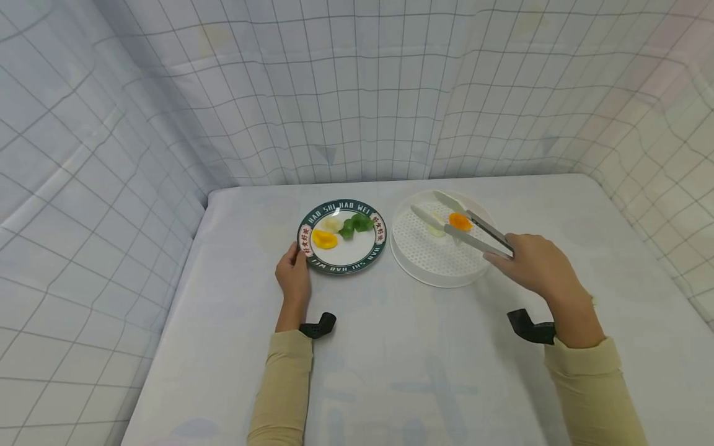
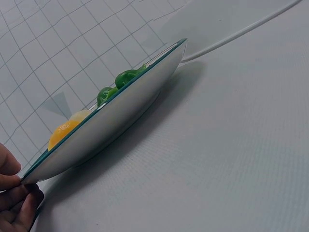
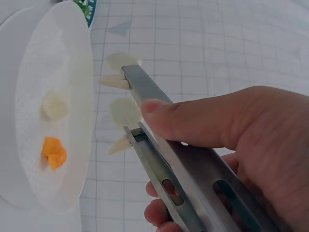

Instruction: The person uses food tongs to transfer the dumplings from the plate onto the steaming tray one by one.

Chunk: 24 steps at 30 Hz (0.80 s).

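My left hand (image 1: 294, 279) pinches the left rim of a round plate (image 1: 341, 269) with a dark green lettered border, thumb above and fingers below. A glossy yellow piece (image 1: 325, 239), a pale piece (image 1: 332, 224) and green pieces (image 1: 362, 222) lie on the plate. To the right stands a white round perforated tray (image 1: 432, 263), bearing an orange piece (image 1: 460, 222) and a pale piece (image 3: 54, 106). Metal tongs (image 3: 145, 87) with pale tips are gripped in my right hand (image 1: 535, 263). Their arms stand apart over the tray, nothing visibly clamped between them.
A white cloth covers the table (image 1: 379, 353). Grid-patterned curtains (image 1: 334, 93) hang behind it and at both sides. Each wrist wears a black strap mount (image 1: 532, 328).
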Motion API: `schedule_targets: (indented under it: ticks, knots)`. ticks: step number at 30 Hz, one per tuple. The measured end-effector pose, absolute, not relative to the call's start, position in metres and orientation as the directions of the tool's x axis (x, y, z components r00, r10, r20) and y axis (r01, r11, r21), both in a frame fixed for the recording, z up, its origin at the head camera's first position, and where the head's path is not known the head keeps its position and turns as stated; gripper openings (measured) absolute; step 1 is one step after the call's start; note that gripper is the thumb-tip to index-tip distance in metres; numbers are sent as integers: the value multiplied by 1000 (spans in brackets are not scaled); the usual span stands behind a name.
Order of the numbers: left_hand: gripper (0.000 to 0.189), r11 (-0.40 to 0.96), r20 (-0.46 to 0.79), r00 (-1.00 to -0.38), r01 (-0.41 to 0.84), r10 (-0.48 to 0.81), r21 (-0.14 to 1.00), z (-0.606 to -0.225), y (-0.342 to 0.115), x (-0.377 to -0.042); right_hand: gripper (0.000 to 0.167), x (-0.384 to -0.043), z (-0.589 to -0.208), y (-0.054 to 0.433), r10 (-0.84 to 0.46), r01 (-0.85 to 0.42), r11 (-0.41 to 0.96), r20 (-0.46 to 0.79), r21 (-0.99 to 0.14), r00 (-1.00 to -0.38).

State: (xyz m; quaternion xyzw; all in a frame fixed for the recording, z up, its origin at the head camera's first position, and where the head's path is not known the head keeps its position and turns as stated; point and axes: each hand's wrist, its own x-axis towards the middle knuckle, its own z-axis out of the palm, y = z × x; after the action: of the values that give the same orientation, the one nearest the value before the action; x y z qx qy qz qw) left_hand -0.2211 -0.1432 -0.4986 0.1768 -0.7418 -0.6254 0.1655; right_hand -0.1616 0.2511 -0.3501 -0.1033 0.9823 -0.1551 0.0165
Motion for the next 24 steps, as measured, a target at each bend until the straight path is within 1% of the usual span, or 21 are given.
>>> schedule_targets:
  ticks: [2,4,8,11,13,17,21,24]
  knots:
    - [42,154,25,-882,-54,-471,987,-499,-143,-221,36,-164,-344,244,-234,-233,924,33,-303,-972]
    - [42,152,24,-881,-54,-472,987,-498,-143,-221,34,-167,-338,234,-254,-254,922,39,-293,-966]
    - [41,154,25,-878,-56,-477,987,-498,-143,-222,34,-175,-333,213,-294,-283,915,6,-286,-956]
    - [41,159,20,-877,-64,-479,985,-498,-142,-223,34,-182,-336,198,-318,-300,909,-15,-290,-948]
    - [41,160,12,-877,-74,-479,984,-498,-142,-223,32,-186,-340,189,-336,-318,904,-14,-286,-942]
    - [42,158,2,-879,-83,-476,984,-498,-141,-223,29,-193,-346,173,-367,-353,904,-12,-242,-930]
    - [41,161,11,-875,-78,-485,984,-498,-141,-222,27,-200,-347,161,-367,-354,915,-36,-194,-929]
    - [41,166,18,-872,-73,-489,983,-498,-142,-222,26,-205,-345,153,-376,-368,917,-29,-152,-926]
